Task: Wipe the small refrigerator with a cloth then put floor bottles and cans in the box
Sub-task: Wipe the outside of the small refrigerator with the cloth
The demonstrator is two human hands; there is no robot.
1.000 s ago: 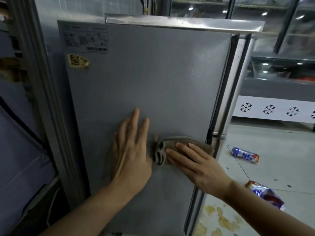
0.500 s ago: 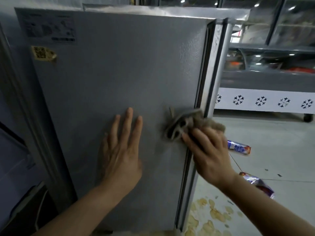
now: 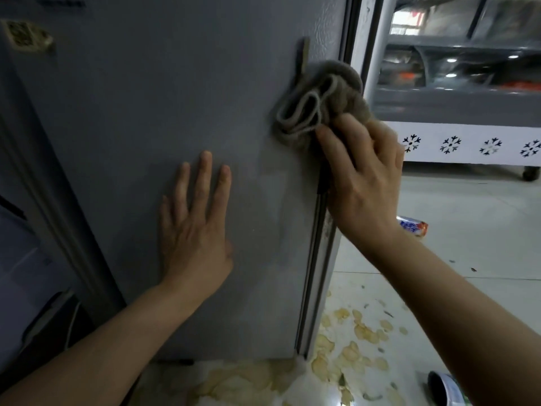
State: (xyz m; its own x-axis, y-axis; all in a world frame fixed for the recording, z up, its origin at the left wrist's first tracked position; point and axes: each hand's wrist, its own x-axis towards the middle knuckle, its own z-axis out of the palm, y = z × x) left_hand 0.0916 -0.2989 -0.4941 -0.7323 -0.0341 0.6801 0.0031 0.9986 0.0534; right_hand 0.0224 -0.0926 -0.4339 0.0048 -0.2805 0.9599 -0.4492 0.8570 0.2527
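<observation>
The grey side panel of the small refrigerator fills the left and middle of the head view. My left hand lies flat on it, fingers spread, holding nothing. My right hand grips a bunched grey-brown cloth and presses it against the panel's right edge, by the dark door seal. A blue and white can lies on the floor behind my right wrist, mostly hidden. Another can shows at the bottom right, partly covered by my right forearm.
Pale chips are scattered on the tiled floor at the refrigerator's foot. A long display freezer with a white snowflake band stands at the back right. A yellow sticker sits at the panel's upper left.
My right hand has carried the cloth rightward and up, from the middle of the panel to its right edge. The view has dropped and come closer. My left hand stays flat on the panel.
</observation>
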